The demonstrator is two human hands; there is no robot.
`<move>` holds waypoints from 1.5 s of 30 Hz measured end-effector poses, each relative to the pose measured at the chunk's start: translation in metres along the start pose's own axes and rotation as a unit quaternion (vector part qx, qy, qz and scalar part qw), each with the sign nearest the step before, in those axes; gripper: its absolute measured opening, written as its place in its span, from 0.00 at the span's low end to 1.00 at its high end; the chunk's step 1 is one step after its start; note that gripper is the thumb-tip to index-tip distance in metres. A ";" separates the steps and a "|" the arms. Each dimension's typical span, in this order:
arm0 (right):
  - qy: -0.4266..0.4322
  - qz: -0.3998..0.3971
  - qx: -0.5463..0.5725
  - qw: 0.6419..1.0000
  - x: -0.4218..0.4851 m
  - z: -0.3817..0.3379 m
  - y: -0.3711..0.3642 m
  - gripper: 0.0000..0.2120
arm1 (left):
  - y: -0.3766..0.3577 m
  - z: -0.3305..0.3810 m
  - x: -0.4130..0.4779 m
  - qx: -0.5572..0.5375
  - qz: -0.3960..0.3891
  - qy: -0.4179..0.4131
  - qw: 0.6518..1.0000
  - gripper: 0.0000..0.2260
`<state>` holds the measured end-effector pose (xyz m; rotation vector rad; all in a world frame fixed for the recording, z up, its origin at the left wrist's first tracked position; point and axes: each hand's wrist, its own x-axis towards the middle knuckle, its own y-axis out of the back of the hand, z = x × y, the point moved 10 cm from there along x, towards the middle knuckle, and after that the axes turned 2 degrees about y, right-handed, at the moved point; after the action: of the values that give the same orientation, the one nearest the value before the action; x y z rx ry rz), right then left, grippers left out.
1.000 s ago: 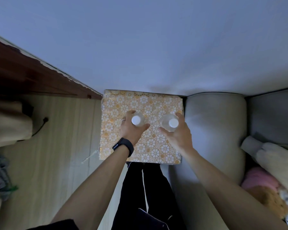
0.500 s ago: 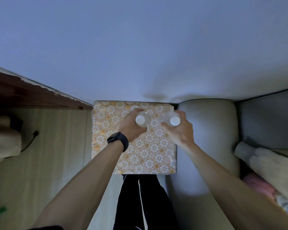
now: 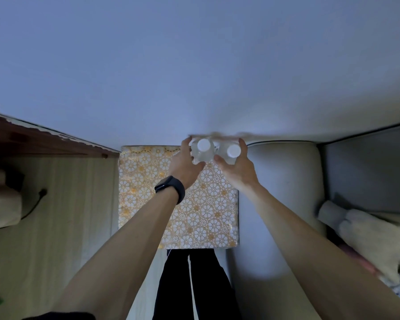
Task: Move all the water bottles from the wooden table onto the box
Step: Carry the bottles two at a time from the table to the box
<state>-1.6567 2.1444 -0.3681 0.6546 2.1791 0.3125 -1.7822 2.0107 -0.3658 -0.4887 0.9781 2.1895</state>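
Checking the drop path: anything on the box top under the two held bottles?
Nothing visible. Left hand grips the left bottle, right hand the right bottle, above the far edge of the box.

Bare forearms, black wristband [image 3: 171, 189] on left wrist, black trousers [image 3: 194, 285]

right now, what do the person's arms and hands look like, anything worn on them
Both forearms are bare, with no sleeves over them. The left hand has a black wristband, like a fitness tracker, on its wrist. The right hand and its wrist wear nothing. A dark sleeve edge shows near the left elbow.
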 end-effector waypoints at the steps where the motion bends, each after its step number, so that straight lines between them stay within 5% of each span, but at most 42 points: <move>1: -0.008 -0.018 -0.014 1.000 0.001 0.000 0.000 0.47 | 0.000 -0.002 0.001 -0.001 0.000 0.009 1.000 0.35; 10: 0.041 -0.044 -0.048 0.997 0.016 -0.017 0.014 0.33 | -0.009 0.005 0.011 0.006 -0.009 -0.003 1.000 0.30; 22: -0.010 -0.045 0.040 0.998 0.023 -0.003 0.000 0.33 | -0.008 0.004 0.009 0.028 -0.010 -0.021 0.999 0.26; 33: -0.080 -0.086 0.101 0.988 -0.010 0.049 -0.007 0.51 | -0.009 0.002 -0.015 -0.026 -0.021 0.049 0.998 0.35; 40: -0.053 -0.095 0.062 0.992 -0.107 0.044 -0.014 0.30 | 0.000 -0.016 -0.096 0.085 -0.094 0.051 0.991 0.26; 45: 0.020 -0.084 0.030 0.996 -0.188 -0.012 -0.003 0.18 | 0.053 -0.019 -0.181 0.084 -0.053 0.036 0.994 0.21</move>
<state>-1.5672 2.0385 -0.2404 0.4981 2.2730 0.1735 -1.6926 1.8925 -0.2477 -0.5300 1.1385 1.9879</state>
